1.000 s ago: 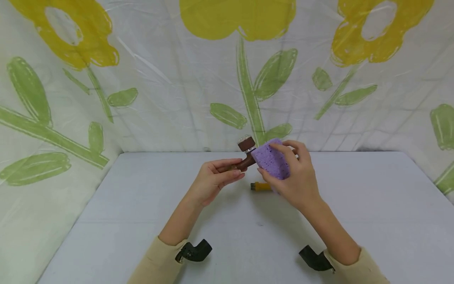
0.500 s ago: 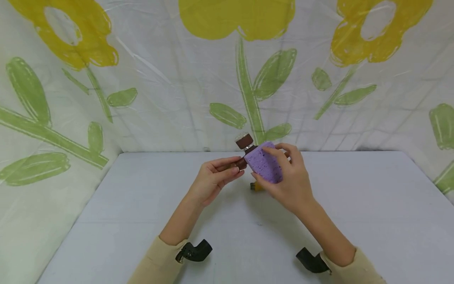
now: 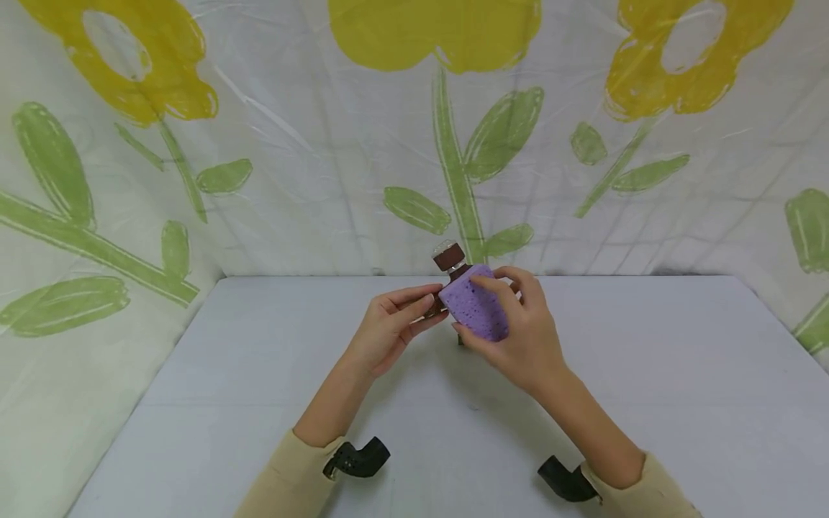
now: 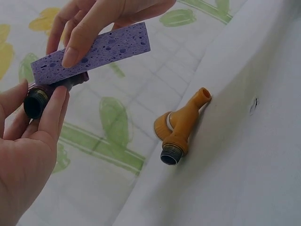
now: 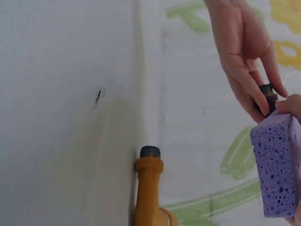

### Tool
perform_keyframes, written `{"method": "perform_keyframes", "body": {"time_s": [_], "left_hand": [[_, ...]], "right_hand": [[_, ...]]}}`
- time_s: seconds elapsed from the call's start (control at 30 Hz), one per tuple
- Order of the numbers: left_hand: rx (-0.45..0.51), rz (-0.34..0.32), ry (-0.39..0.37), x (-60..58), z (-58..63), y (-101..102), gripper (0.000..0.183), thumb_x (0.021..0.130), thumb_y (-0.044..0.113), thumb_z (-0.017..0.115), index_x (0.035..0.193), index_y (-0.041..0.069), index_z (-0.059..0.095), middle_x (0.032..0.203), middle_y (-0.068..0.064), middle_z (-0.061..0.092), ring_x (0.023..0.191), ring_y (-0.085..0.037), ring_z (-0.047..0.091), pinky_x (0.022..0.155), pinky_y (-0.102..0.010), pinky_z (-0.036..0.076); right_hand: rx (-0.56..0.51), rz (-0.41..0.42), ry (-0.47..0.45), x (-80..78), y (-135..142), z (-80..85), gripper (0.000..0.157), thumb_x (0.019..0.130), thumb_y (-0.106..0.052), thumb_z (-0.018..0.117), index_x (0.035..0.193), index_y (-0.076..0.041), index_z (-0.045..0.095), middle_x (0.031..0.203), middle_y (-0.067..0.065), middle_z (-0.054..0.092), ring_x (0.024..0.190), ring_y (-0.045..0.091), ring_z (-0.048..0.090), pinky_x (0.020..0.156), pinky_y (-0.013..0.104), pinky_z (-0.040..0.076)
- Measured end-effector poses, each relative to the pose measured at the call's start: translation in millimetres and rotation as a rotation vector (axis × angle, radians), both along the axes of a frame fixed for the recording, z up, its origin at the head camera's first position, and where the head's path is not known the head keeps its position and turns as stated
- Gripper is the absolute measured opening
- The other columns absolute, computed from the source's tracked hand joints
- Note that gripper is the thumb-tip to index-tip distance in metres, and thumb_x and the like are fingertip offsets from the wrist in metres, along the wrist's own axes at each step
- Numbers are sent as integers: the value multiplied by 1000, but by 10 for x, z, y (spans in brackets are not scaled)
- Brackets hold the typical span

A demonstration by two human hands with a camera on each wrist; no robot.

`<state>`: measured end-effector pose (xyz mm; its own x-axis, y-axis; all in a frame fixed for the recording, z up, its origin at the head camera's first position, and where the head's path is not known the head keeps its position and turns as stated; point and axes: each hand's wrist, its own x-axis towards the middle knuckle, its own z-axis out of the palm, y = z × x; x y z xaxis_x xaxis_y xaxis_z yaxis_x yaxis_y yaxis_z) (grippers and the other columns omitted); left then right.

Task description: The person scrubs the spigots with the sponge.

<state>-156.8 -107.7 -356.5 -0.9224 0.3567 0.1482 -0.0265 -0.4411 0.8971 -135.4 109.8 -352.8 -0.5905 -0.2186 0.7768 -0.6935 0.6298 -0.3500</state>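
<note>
Above the table, my left hand (image 3: 388, 327) pinches a small dark brown tap (image 3: 448, 256) by its threaded inlet end. The tap's brown knob with a clear top points up and away. My right hand (image 3: 527, 345) grips a purple, speckled sponge (image 3: 476, 306) between thumb and fingers. The sponge lies against the tap's body and covers most of it. In the left wrist view, the tap's open threaded end (image 4: 35, 104) shows between the left fingers. An orange-yellow tap (image 4: 183, 122) lies on the table; in the head view the sponge and right hand hide nearly all of it.
The white table (image 3: 259, 432) ends at a white sheet (image 3: 311, 180) printed with yellow flowers and green leaves. A black mount (image 3: 363, 458) sits at the left sleeve cuff, another black mount (image 3: 566, 480) at the right. The tabletop has a small dark mark (image 5: 98, 97).
The right hand has drawn the sponge left and slightly down along the brown tap, covering more of its body. The tap has tilted slightly; the left hand has stayed nearly in place.
</note>
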Motion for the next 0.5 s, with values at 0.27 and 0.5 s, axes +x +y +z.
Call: {"method": "perform_keyframes", "body": {"time_s": [0.27,0.5], "left_hand": [[-25,53,-51,7,10,18,37,111,-1,43,139,-25,50,113,0,74,107,-12,72,98,-35,61],[-24,-11,-53,2,53,-44,63,108,-8,45,166,6,25,114,1,75,106,-13,73,97,-40,62]], "right_hand": [[28,46,11,-9,-12,-42,68,67,-11,98,128,-6,66,127,25,54,101,38,57,71,47,59],[55,93,-11,-23,34,-12,66,67,-11,96,125,-5,66,129,24,54,104,38,55,71,46,60]]}}
